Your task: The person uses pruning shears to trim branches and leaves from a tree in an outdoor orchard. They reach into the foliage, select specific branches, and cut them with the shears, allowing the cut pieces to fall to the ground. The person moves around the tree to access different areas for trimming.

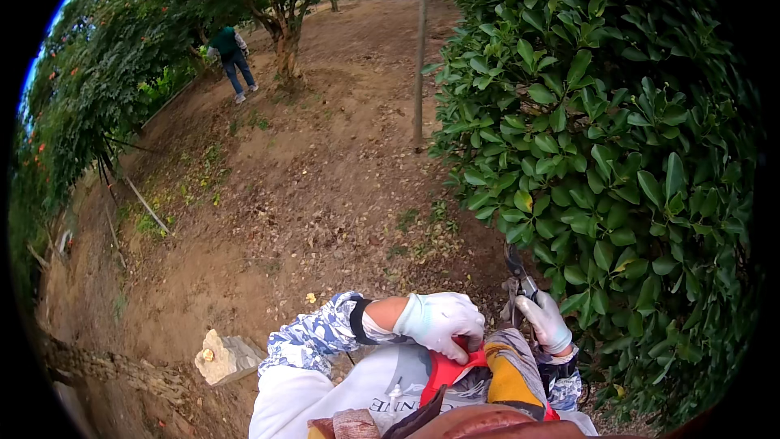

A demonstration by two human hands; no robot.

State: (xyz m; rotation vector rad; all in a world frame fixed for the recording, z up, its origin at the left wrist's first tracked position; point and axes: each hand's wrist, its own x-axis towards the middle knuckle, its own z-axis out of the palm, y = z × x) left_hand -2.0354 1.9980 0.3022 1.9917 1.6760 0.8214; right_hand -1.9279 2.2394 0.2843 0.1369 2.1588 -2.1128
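My left hand [442, 322], in a white knit glove, pinches the edge of a piece of red fabric [440, 372] at the front of my white printed shirt [365, 384]. My right hand [546, 324], also gloved in white, grips pruning shears [525, 285] with the dark blades pointing away from me. The lower part of the shears' handles is hidden. A grey-and-mustard cloth [510, 372] hangs down between my two hands. Close beside the shears are the lower leaves of a dense broad-leaved evergreen shrub [603, 195].
A pale rock [226, 356] lies on sloping bare soil [201, 292] to my left. Ahead rises a thin upright trunk or pole [420, 55]. Farther off, a person [231, 61] stands near a multi-stemmed tree [285, 42]. A slanted wooden prop [146, 204] stands at left.
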